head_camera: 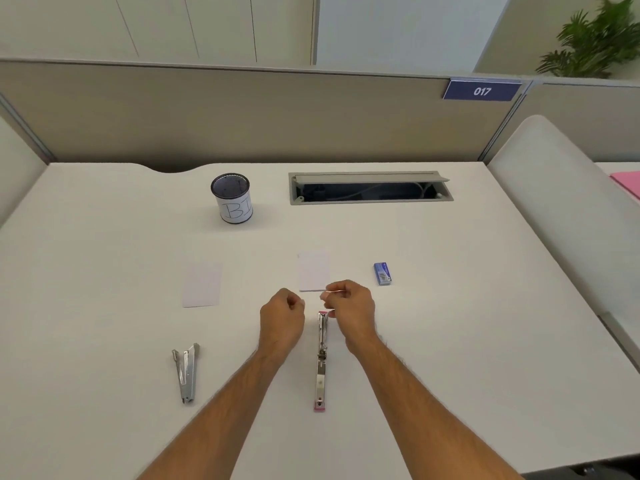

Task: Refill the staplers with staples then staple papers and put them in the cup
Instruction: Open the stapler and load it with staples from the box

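Pink stapler (pixel 322 358), opened flat, lies on tabletop (pixel 450 306) centre-near, btwn both forearms; silver stapler (pixel 186 372) to its left, also open. R hand (pixel 349 306) pinches a thin strip, prob. staples, above the stapler's far end. L hand (pixel 282 315) curled; contents unclear. Beyond: two papers (pixel 313 271), staple box (pixel 382 273), cup (pixel 232 199) far. Risk: strip may snap or miss the channel if tilted.

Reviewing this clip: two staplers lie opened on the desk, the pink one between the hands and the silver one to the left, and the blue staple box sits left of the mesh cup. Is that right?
Not quite. The head view shows the blue staple box to the right of the mesh cup and nearer the person. The rest holds: the pink stapler lies opened between the hands, the silver stapler to its left.
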Action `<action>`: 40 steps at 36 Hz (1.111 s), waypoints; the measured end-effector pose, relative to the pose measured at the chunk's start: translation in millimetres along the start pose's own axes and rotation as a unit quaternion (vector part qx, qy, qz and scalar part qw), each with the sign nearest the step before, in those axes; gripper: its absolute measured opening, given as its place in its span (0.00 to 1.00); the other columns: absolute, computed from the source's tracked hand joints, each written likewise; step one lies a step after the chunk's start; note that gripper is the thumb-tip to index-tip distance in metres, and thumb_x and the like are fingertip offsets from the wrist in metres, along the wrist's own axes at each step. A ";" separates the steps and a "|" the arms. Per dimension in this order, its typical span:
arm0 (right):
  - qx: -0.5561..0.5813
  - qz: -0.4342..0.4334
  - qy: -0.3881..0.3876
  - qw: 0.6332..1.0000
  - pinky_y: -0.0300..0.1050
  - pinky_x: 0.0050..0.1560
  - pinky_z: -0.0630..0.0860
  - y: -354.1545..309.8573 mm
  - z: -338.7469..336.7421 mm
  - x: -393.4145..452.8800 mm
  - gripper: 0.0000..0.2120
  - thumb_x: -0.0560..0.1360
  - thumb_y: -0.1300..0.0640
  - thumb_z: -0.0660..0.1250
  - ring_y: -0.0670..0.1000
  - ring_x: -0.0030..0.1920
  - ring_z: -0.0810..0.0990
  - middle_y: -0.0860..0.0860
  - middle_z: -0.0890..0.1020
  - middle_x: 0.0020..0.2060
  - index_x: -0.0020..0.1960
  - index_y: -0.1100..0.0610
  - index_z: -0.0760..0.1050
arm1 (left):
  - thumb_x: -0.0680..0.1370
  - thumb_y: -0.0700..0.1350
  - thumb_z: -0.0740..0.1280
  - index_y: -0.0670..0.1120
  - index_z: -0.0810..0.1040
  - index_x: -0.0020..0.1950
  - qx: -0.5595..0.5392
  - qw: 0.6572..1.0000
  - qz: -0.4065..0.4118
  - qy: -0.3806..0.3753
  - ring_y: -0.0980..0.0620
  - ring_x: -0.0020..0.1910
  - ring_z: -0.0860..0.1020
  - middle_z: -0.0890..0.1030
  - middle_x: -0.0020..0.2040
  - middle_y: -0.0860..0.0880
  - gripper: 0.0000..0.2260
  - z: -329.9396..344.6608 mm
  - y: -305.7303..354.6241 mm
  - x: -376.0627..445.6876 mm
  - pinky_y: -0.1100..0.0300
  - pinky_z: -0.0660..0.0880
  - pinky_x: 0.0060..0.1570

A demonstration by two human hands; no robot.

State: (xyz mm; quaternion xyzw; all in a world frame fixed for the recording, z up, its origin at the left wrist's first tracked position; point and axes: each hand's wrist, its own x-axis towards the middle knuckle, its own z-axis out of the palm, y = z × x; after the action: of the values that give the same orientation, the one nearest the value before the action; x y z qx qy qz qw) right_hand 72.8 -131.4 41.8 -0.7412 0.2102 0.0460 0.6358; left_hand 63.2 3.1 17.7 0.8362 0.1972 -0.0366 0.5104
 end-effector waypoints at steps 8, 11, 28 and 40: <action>0.018 -0.057 -0.022 0.998 0.41 0.34 0.82 -39.7 36.0 21.4 0.05 0.74 0.67 0.71 0.49 0.35 0.84 0.54 0.86 0.37 0.45 0.59 0.81 | 0.80 0.41 0.64 0.48 0.77 0.44 0.009 0.999 0.015 0.027 0.58 0.37 0.76 0.80 0.40 0.54 0.06 -36.0 33.8 38.1 0.67 0.68 0.30; 0.005 -0.080 -0.024 0.997 0.40 0.37 0.83 -52.4 51.7 29.8 0.05 0.76 0.65 0.71 0.50 0.37 0.85 0.52 0.86 0.38 0.45 0.56 0.82 | 0.80 0.41 0.64 0.47 0.77 0.45 0.013 0.999 0.023 0.042 0.58 0.38 0.76 0.80 0.41 0.54 0.06 -51.9 43.2 53.8 0.65 0.68 0.32; -0.130 -0.200 -0.081 0.968 0.43 0.55 0.79 -129.4 156.7 102.5 0.13 0.79 0.64 0.66 0.48 0.53 0.80 0.49 0.83 0.57 0.61 0.56 0.81 | 0.82 0.42 0.62 0.43 0.78 0.49 0.028 0.992 0.028 0.123 0.49 0.40 0.77 0.80 0.42 0.49 0.07 -136.1 58.8 144.7 0.62 0.71 0.31; -0.321 -0.259 -0.165 0.896 0.45 0.63 0.72 -139.7 208.2 153.9 0.24 0.77 0.69 0.65 0.54 0.67 0.69 0.52 0.78 0.66 0.70 0.56 0.75 | 0.83 0.42 0.62 0.43 0.79 0.53 0.021 0.991 0.012 0.130 0.56 0.38 0.75 0.81 0.45 0.49 0.07 -140.7 55.3 183.2 0.67 0.68 0.32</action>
State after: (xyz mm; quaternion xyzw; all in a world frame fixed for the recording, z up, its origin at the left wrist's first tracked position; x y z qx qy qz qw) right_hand 305.7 44.3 80.2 -0.9152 -0.1231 0.0660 0.3779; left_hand 232.3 156.6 83.0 0.8468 0.2509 0.0744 0.4632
